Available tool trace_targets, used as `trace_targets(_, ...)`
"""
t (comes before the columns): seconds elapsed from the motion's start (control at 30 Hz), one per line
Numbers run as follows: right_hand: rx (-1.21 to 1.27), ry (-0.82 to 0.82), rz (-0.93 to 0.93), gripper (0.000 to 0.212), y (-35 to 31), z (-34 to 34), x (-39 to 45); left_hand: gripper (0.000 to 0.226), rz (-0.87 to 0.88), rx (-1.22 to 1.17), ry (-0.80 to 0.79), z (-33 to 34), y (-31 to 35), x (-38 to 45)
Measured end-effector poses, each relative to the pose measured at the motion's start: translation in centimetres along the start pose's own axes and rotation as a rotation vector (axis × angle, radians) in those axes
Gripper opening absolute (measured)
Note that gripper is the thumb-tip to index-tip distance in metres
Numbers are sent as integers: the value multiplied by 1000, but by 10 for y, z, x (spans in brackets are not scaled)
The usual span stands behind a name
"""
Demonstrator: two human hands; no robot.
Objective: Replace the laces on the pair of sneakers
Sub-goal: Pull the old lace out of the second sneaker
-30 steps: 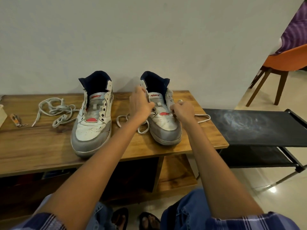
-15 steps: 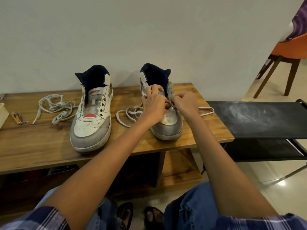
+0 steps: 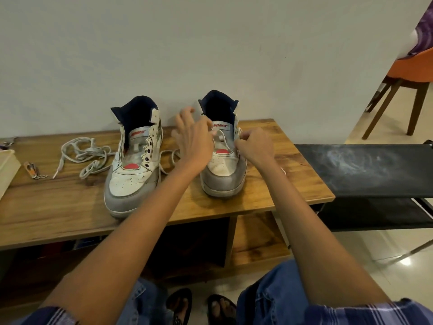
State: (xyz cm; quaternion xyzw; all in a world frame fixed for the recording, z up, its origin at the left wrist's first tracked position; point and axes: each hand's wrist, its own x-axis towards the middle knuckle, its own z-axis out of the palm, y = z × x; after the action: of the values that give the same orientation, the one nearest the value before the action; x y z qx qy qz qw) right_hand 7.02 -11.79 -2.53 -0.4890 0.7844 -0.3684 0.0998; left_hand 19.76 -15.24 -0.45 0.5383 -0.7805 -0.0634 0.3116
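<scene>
Wooden table (image 3: 58, 207): two sneakers (image 3: 133, 160), two hands (image 3: 194, 141), one loose lace (image 3: 84, 153).

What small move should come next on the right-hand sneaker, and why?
Probably pull the lace across the tongue with the left hand. It pinches a strand there, while the right hand pinches at the eyelets; slack lies on the table.
</scene>
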Motion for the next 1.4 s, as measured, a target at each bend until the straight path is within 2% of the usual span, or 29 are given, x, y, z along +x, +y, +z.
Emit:
trace_targets(0.1, -39, -11, -39, 14, 0, -3, 0, 31, 220, 125, -102, 5, 11, 0)
trace_targets(0.17, -55, -8, -57, 14, -1, -4, -1, 21, 249, 201, -164, 12, 12, -3)
trace_targets(0.3, -78, 22, -75, 13, -2, -3, -3, 16, 248, 155, -119, 21, 8, -6)
trace_targets(0.4, -90, 23, -50, 18, 0, -3, -2, 14, 256, -13, 54, 13, 10, -9)
trace_targets(0.47, -76, 19, -22, 20, 4, -4, 1, 10, 138, -198, 267, -6, 3, -1)
trace_targets(0.5, -72, 21, -10, 20, 5, -5, 2, 10, 61, -217, 377, -17, -5, 6)
trace_targets(0.57, -57, 18, -18, 21, 6, -5, 3, 17, -97, -180, 449, -30, -21, 18)
trace_targets(0.63, -66, 1, -52, 20, 2, -1, 2, 21, -215, -158, 351, -29, -30, 21)
trace_targets(0.7, -98, 5, -75, 18, -1, 2, 0, 23, -196, -84, 244, -22, -30, 17)
trace_targets(0.83, -108, 3, -94, 17, -3, 0, -1, 51, 171, 78, 24, -18, -13, 16)
trace_targets(0.93, -115, -7, -110, 16, -3, -1, -2, 34, 321, 223, -191, -7, 1, 6)
trace_targets(1.0, -124, -3, -116, 15, -3, 0, -3, 21, 330, 262, -232, 4, 3, 2)
trace_targets(1.1, -129, -1, -112, 15, -5, -1, -4, 15, 321, 182, -152, 13, 1, 0)
trace_targets(1.2, -110, 4, -97, 16, -5, -3, -3, 7, 341, -52, 72, 12, 1, -4)
trace_targets(1.3, -72, 26, -71, 17, -3, -7, -2, 10, 99, -454, 405, -13, -2, 10)
trace_targets(1.37, -86, 18, -75, 17, -1, -8, -3, 13, -142, -752, 480, -31, -9, 26)
trace_targets(1.4, -99, 13, -82, 18, 0, -8, -3, 18, -255, -976, 480, -36, -10, 32)
